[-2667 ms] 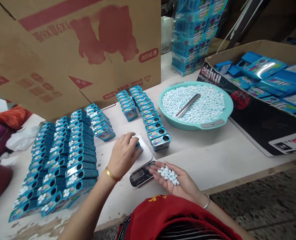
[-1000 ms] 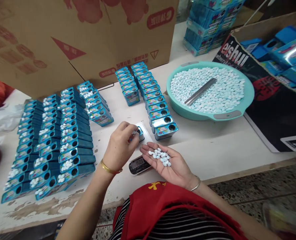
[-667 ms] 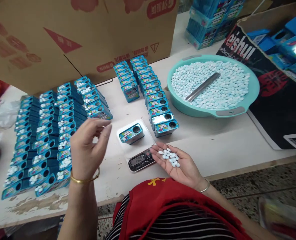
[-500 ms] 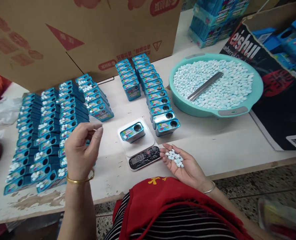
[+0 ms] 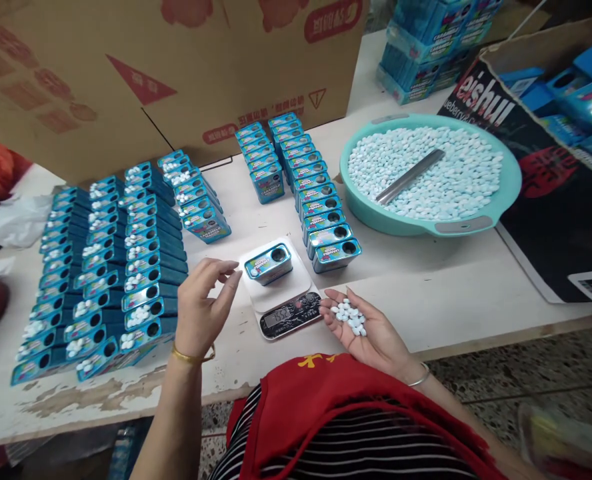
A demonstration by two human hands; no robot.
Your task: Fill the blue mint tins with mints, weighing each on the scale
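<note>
A blue tin (image 5: 269, 264) with a round hole in its top stands on a white scale (image 5: 290, 313), one white candy lying on its lid. Just left of the tin is my left hand (image 5: 207, 301), thumb and forefinger a little apart with nothing between them. My right hand (image 5: 371, 333) lies palm up, right of the scale, cupped around several pale candies (image 5: 350, 316). Behind it stands a row of tins (image 5: 336, 250) with dark open holes. At the left, rows of tins (image 5: 143, 280) carry small piles of candies on their lids.
A turquoise basin (image 5: 463, 228) of candies with a metal scoop (image 5: 410, 176) in it stands at the right. Behind the tins is a large cardboard box (image 5: 256, 60). An open box (image 5: 536, 193) of blue tins and wrapped stacks (image 5: 416, 53) are at the far right.
My left hand has moved right, from beside the rows of tins to the tin on the scale, its fingers parting slightly. My right hand holds the candies as before. The view has shifted slightly.
</note>
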